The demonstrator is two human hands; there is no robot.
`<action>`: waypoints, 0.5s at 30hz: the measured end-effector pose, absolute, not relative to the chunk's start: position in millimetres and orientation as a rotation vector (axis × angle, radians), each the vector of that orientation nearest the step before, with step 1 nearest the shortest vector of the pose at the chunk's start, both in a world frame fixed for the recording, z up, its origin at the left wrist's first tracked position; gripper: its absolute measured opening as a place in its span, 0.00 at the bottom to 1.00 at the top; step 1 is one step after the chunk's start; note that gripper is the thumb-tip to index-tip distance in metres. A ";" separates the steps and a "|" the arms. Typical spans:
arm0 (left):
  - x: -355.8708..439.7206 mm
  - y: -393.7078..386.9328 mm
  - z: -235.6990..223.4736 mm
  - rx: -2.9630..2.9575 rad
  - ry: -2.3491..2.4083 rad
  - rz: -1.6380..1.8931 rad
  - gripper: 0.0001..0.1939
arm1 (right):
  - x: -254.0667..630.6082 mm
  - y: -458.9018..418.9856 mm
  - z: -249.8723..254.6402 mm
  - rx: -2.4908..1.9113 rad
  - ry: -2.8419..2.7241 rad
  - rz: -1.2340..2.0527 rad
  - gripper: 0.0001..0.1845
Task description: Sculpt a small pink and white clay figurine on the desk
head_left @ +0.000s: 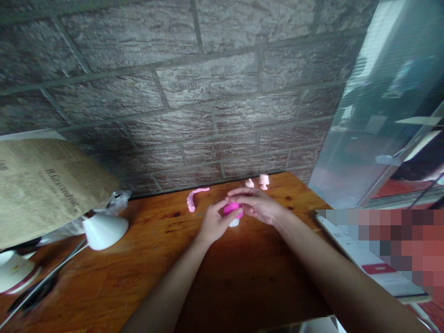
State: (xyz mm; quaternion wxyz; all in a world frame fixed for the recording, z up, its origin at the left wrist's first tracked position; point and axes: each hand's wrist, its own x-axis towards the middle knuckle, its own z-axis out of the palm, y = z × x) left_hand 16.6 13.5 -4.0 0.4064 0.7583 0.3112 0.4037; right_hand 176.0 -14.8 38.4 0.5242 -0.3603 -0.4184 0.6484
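A bright pink rounded piece (230, 210) with a white part (234, 222) under it is between my two hands, low over the wooden table. My left hand (215, 222) grips the pink piece from the left, fingers bent around it. From the right, my right hand (255, 205) closes on it too, its fingers reaching over the top and partly hiding it. Behind my left hand lies a curved, bumpy light pink piece (191, 201) with a thin tail. Beyond my right hand are a small pale pink lamp-shaped piece (264, 181) and a smaller pale pink lump (249, 183).
The wooden table (138, 263) meets a grey brick wall (187, 92). On the left are a paper-wrapped bundle (52, 185), a white cone-shaped object (106, 231), a white cup-like container (15, 270) and dark scissors-like handles (36, 293). A glass panel (354, 120) stands at right.
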 end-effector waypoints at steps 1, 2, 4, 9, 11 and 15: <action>16.3 13.4 -3.8 1.918 0.786 1.019 0.19 | 175.5 -15.0 38.3 -0.855 -1.013 1.541 0.16; 16.1 13.2 -3.3 1.923 0.785 1.020 0.19 | 174.8 -15.2 38.3 -0.854 -1.023 1.530 0.16; 15.8 12.7 -1.7 1.930 0.781 1.028 0.18 | 173.8 -15.4 38.2 -0.866 -1.037 1.511 0.17; 16.4 10.8 2.8 1.918 0.762 1.035 0.17 | 174.7 -15.1 37.3 -0.895 -1.042 1.510 0.18; 16.9 10.4 3.4 1.914 0.763 1.039 0.17 | 174.8 -14.9 36.4 -0.897 -1.038 1.532 0.19; 17.7 10.7 2.7 1.884 0.738 1.025 0.17 | 172.4 -14.0 35.0 -0.927 -1.066 1.472 0.20</action>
